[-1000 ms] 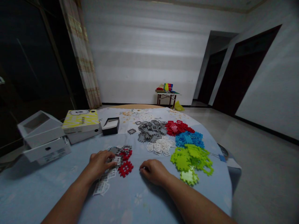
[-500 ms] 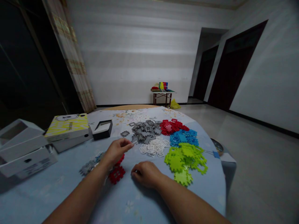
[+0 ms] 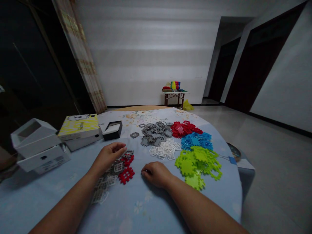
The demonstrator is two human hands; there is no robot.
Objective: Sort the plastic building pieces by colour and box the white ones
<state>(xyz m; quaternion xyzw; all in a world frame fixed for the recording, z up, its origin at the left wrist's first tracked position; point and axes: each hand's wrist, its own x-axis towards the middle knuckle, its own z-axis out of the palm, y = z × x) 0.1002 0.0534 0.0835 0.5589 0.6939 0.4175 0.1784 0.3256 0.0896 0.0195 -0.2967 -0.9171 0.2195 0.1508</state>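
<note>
My left hand hovers over the near-left group of building pieces, thumb and fingers pinched together; whatever lies between the fingertips is too small to make out. Below and beside it lie white lattice pieces, a red notched piece and some grey ones, partly covered by my hand and forearm. My right hand rests on the tablecloth with its fingers curled in, and their inside is hidden. Farther out, a pile of white lattice pieces sits in front of a pile of grey notched pieces.
Red pieces, blue pieces and green pieces form piles on the right of the round table. At the left stand white boxes, a yellow-and-white box and a small black open box.
My left hand has drawn back left, from beside the white pile to above the mixed near-left pieces. A white piece seen at its fingertips earlier no longer shows. My right hand stays put.
</note>
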